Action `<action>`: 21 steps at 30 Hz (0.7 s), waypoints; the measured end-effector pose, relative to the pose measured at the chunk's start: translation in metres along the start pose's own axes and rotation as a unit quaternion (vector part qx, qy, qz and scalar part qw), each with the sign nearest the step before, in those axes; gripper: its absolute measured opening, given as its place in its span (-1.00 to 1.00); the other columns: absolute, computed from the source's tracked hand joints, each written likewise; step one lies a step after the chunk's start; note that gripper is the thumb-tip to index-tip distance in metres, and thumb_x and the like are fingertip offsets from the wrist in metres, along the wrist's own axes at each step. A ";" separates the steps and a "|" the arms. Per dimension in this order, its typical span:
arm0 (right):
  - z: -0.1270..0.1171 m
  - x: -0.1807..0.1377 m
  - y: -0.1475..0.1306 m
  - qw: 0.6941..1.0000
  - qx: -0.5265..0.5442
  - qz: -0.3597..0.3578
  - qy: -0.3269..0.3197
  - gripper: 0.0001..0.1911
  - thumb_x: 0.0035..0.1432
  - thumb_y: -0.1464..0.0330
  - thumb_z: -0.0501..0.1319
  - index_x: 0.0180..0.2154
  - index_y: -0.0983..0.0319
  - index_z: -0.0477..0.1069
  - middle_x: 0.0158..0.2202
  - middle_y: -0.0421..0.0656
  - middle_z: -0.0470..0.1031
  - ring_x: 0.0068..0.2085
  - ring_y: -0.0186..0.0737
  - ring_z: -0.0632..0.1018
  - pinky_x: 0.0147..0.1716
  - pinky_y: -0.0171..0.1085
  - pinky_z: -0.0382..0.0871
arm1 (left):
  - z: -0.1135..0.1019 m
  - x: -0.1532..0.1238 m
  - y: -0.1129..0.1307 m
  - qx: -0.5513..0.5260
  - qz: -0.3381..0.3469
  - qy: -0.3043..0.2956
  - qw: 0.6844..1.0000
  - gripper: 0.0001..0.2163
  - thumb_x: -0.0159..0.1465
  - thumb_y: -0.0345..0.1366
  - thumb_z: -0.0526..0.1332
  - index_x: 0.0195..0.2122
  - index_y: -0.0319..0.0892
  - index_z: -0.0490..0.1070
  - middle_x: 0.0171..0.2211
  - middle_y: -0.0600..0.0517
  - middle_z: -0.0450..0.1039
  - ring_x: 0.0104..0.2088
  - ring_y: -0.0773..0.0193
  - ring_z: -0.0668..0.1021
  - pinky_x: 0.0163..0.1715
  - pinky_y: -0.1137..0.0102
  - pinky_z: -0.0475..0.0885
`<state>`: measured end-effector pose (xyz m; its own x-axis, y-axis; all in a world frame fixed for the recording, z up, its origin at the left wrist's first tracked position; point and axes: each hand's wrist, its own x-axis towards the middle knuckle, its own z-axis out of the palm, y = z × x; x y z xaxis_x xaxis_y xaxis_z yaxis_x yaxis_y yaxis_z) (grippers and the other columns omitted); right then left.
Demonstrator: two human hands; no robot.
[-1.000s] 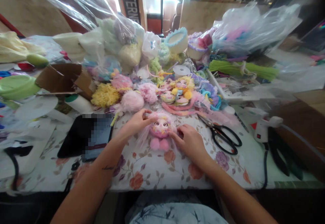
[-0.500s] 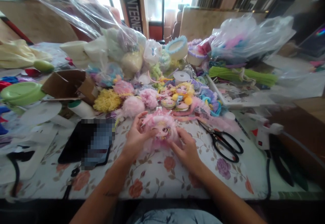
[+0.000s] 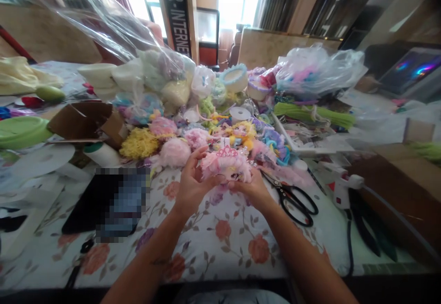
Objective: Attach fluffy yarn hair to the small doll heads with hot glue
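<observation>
Between my two hands is a fluffy pink doll head [image 3: 225, 165] with a pink tiara [image 3: 227, 151] on top and a small white tag [image 3: 225, 142] behind it. It is tilted, so its printed face shows only in part. My left hand [image 3: 195, 180] grips its left side, thumb along the lower edge. My right hand [image 3: 253, 187] holds the right side, thumb near the bottom middle. Just beyond it lie pink pompoms [image 3: 175, 152] and a yellow-haired doll [image 3: 244, 132]. Black-handled scissors [image 3: 292, 198] rest to the right of my right hand.
A phone-like dark device [image 3: 86, 207], partly pixelated, lies at left near a cardboard box [image 3: 86, 120]. At right are a white glue gun [image 3: 342, 189], a white tray [image 3: 296, 148] and green chenille stems [image 3: 315, 113]. Plastic bags [image 3: 317, 70] and craft pieces crowd the back.
The doll head has been tipped so that its top and tiara show more and its face less. Both hands have closed in under it. The camera view has shifted slightly.
</observation>
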<state>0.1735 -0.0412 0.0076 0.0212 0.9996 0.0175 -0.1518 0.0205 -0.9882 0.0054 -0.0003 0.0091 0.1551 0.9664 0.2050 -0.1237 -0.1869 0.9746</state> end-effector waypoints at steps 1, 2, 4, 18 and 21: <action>0.000 0.000 0.003 1.000 0.008 0.004 0.011 -0.45 -0.22 0.25 0.48 -0.11 0.22 0.49 -0.22 -0.12 0.60 -0.23 -0.06 0.59 -0.24 -0.16 0.49 | 0.000 -0.001 -0.001 -0.008 -0.019 -0.010 1.000 -0.28 -0.08 -0.28 0.49 0.14 0.04 0.29 0.09 -0.02 0.29 0.11 0.06 0.38 0.01 0.31 0.40; 0.000 -0.001 0.007 1.000 0.015 0.006 0.020 -0.46 -0.21 0.26 0.48 -0.12 0.22 0.50 -0.22 -0.13 0.60 -0.25 -0.07 0.59 -0.25 -0.17 0.49 | -0.001 -0.001 -0.001 -0.018 -0.039 -0.027 0.999 -0.25 -0.07 -0.29 0.49 0.17 0.04 0.26 0.11 -0.03 0.27 0.12 0.05 0.38 0.03 0.29 0.38; -0.001 -0.002 0.014 0.999 0.020 0.004 0.032 -0.49 -0.21 0.27 0.48 -0.14 0.22 0.51 -0.22 -0.12 0.61 -0.26 -0.09 0.59 -0.26 -0.20 0.49 | -0.004 0.001 -0.001 -0.056 -0.076 -0.073 0.993 -0.19 -0.08 -0.29 0.49 0.21 0.03 0.22 0.16 -0.06 0.25 0.12 0.01 0.38 0.04 0.26 0.38; -0.001 -0.014 0.016 0.990 -0.107 -0.072 0.065 -0.50 -0.27 0.28 0.50 -0.22 0.23 0.48 -0.23 -0.11 0.58 -0.23 -0.06 0.57 -0.24 -0.17 0.47 | -0.016 0.002 0.006 0.013 -0.089 -0.114 0.989 -0.46 -0.23 -0.36 0.53 -0.16 -0.17 0.52 -0.20 -0.04 0.54 -0.19 0.06 0.55 -0.24 0.33 0.47; -0.004 -0.014 0.019 0.990 -0.107 -0.059 0.069 -0.49 -0.27 0.27 0.51 -0.21 0.25 0.47 -0.24 -0.11 0.58 -0.23 -0.06 0.56 -0.23 -0.17 0.46 | -0.019 0.002 0.006 -0.054 -0.065 -0.141 0.986 -0.37 -0.24 -0.31 0.55 -0.07 -0.11 0.49 -0.07 -0.06 0.50 -0.07 0.02 0.53 -0.16 0.32 0.47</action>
<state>0.1739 -0.0547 -0.0118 0.1638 0.9781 0.1283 0.0724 0.1178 -0.9904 -0.0134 0.0042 0.0133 0.4416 0.8904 0.1106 -0.1858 -0.0298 0.9821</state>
